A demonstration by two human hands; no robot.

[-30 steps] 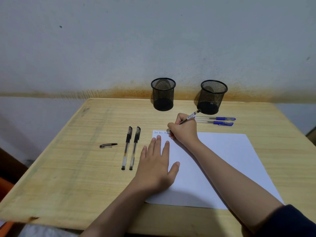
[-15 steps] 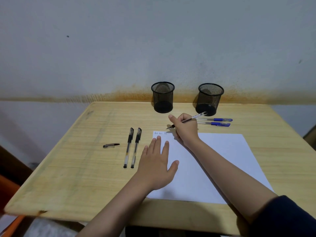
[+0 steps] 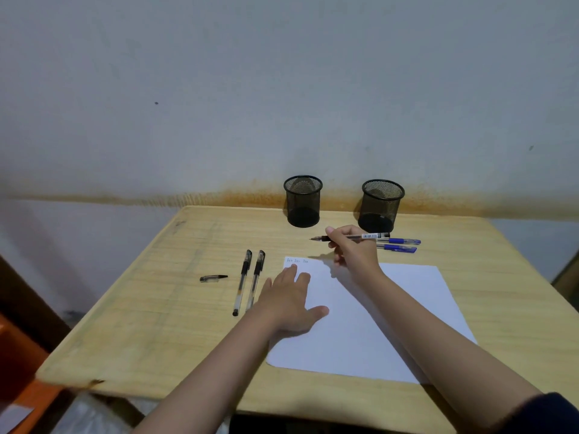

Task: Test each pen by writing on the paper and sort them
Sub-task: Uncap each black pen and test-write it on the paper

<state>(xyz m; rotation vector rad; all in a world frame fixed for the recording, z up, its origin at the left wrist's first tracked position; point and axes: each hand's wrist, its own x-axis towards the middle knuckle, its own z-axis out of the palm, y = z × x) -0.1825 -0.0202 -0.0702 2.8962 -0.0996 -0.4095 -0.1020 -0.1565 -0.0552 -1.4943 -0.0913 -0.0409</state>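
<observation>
An uncapped pen is being held level above the table by the right hand, tip pointing left toward the cap beyond the left hand, which is being pressed flat and open on the paper.

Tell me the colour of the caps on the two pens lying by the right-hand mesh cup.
Blue caps, seen in the head view.

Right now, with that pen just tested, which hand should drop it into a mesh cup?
Right. The right hand already grips the uncapped pen, lifted near the right mesh cup. The left hand lies flat, steadying the paper.
</observation>
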